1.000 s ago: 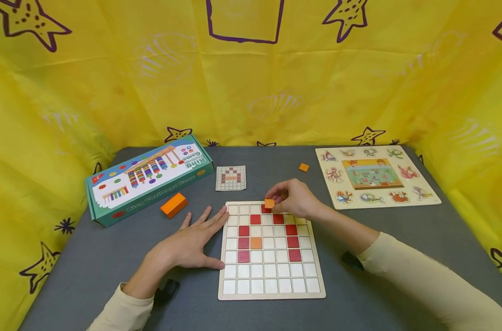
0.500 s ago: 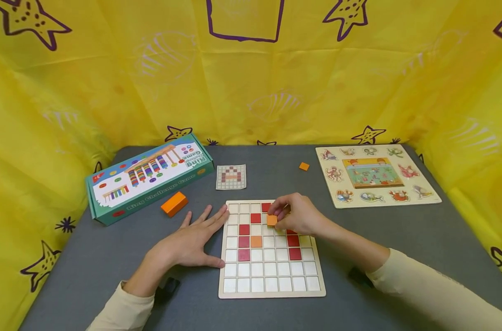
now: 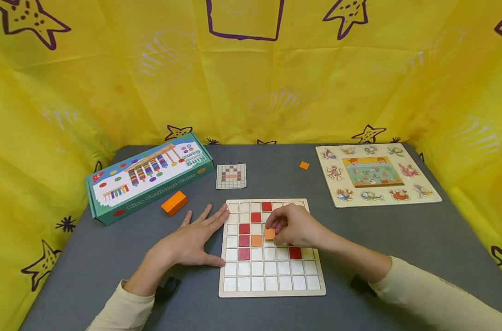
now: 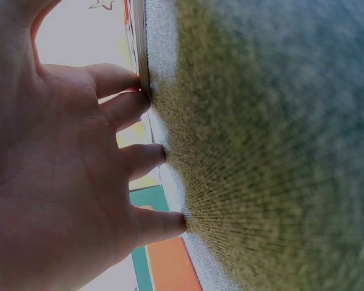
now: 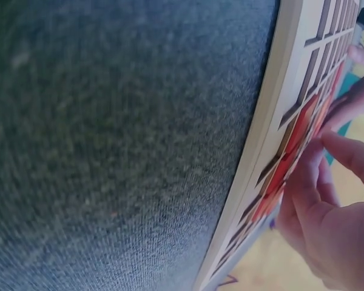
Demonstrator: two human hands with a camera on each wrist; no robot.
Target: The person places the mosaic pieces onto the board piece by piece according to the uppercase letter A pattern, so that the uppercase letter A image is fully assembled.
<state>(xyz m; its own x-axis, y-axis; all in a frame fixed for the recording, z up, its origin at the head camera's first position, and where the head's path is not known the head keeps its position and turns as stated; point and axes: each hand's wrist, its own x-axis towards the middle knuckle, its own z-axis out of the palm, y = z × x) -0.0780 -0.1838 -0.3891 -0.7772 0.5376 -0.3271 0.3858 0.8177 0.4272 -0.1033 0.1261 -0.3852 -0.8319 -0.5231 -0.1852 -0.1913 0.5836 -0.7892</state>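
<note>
A wooden grid board (image 3: 271,284) lies flat on the table, with several red tiles (image 3: 244,228) and one orange tile (image 3: 256,241) set in its cells. My right hand (image 3: 298,226) pinches another orange tile (image 3: 269,234) between thumb and fingers, just over the cell to the right of the placed orange one; whether it touches the board I cannot tell. That hand hides part of the board's right side. My left hand (image 3: 193,241) lies spread on the table, fingertips and thumb against the board's left edge. In the left wrist view its fingers (image 4: 151,225) are straight and apart.
Behind the board lies a small pattern card (image 3: 231,177). A loose orange tile (image 3: 304,165) is at the back, left of a sea-animal puzzle board (image 3: 323,177). On the left are a ring game box (image 3: 151,177) and an orange block (image 3: 174,203). Yellow cloth (image 3: 242,92) encloses the table.
My right hand has carried the orange tile from the board's top row down towards me, to the row of the placed orange tile. The left hand has stayed still.
</note>
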